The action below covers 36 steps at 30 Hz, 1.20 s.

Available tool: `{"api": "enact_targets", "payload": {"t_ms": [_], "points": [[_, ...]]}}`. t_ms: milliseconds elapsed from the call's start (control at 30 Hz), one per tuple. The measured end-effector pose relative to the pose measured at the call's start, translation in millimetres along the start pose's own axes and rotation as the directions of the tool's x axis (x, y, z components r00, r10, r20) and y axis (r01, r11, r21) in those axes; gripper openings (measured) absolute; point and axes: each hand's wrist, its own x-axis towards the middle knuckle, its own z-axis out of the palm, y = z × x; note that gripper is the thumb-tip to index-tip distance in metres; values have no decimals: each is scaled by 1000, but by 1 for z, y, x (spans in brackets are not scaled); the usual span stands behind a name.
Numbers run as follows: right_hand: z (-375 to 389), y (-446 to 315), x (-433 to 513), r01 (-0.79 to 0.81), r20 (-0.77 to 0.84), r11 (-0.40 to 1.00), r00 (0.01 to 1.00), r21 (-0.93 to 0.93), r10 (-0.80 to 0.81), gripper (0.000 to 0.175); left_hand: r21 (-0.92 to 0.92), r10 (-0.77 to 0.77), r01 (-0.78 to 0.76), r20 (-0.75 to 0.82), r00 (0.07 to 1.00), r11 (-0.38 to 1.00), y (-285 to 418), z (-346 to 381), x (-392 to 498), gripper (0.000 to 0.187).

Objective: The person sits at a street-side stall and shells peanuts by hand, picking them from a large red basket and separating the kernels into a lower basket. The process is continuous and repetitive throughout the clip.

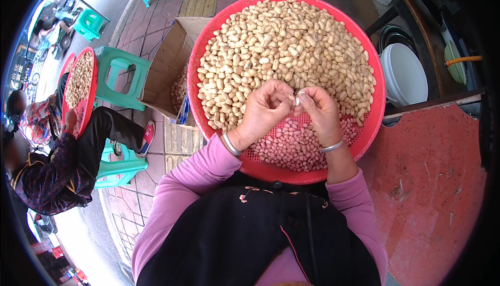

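Note:
A round red plastic sieve tray (194, 91) lies across my lap. Unshelled peanuts (285, 44) are heaped over most of it, and shelled pink peanut kernels (293, 145) gather at the side nearest me. Above the line between the two, my left hand (269, 100) and my right hand (320, 108) meet at the fingertips. The left thumb and forefinger pinch a small peanut piece (291, 97). A pale bit of peanut shell (297, 101) shows at the right thumb and fingers. Each wrist wears a silver bangle. The fingers partly hide both pieces.
Left of the tray stands an open cardboard box (168, 63) with peanut shells (179, 89) inside. Teal plastic stools (121, 77) stand on the paving. Two people sit at left with another red tray (95, 79) of peanuts. A white bucket (406, 75) and a red board (425, 184) are at right.

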Motion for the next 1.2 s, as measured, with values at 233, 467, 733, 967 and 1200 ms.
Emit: {"api": "enact_targets", "payload": {"t_ms": [233,467,733,967,1200], "points": [[2,-6,0,-62,13,989,998,137,61,17,1,64,-64,52,997,998,8,2,-1,15],[3,-8,-2,-96,-15,965,995,243,103,16,-151,11,-4,46,999,989,6,-4,3,16],[-19,-16,4,15,-199,990,980,137,12,17,717,151,-302,268,951,628,6,-1,-3,21],[-16,-20,3,-16,-170,995,985,103,33,17,64,-67,56,183,981,996,-5,-10,1,29],[-8,-21,0,61,-71,998,995,-28,-63,15,-237,-358,399,199,912,886,18,-8,3,20]]}}
